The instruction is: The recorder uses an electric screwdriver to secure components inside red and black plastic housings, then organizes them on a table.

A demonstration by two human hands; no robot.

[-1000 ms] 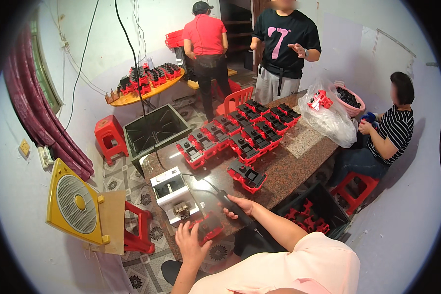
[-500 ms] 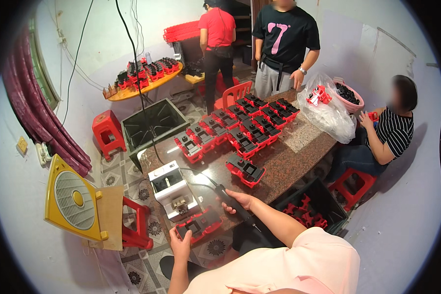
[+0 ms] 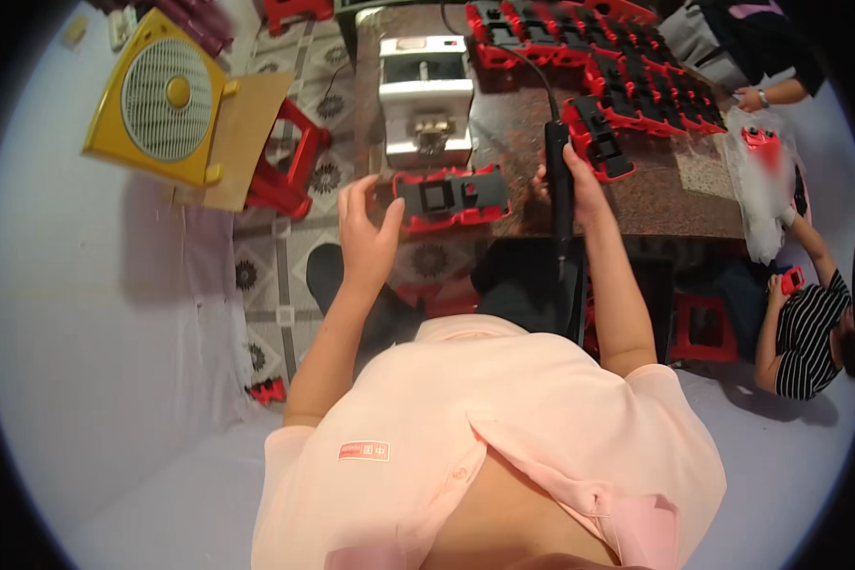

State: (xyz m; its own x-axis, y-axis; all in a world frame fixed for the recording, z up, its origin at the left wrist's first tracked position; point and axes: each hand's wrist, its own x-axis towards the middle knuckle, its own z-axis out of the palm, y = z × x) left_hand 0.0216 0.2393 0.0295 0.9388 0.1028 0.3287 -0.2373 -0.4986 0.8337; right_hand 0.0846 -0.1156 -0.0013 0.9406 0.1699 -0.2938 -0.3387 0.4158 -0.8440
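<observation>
A red and black plastic assembly (image 3: 454,198) lies flat on the near edge of the granite table, just in front of a white screw feeder (image 3: 427,71). My left hand (image 3: 366,233) is beside the assembly's left end, fingers spread and thumb close to its edge; I cannot tell whether the thumb touches. In my right hand (image 3: 587,193) is a black electric screwdriver (image 3: 558,176), its thin bit pointing toward me and its cord running up from the far end. A similar assembly (image 3: 598,142) lies just beyond my right hand.
Rows of like assemblies (image 3: 636,81) fill the table's far right side. At the right a seated person holds a red part (image 3: 791,279), near a clear plastic bag (image 3: 760,204). A yellow box fan (image 3: 161,104) and a red stool (image 3: 294,161) stand at the left.
My view has tilted down. My left hand, earlier gripping the assembly's left end, now has its fingers spread. The screwdriver stays in my right hand, its bit now more toward me.
</observation>
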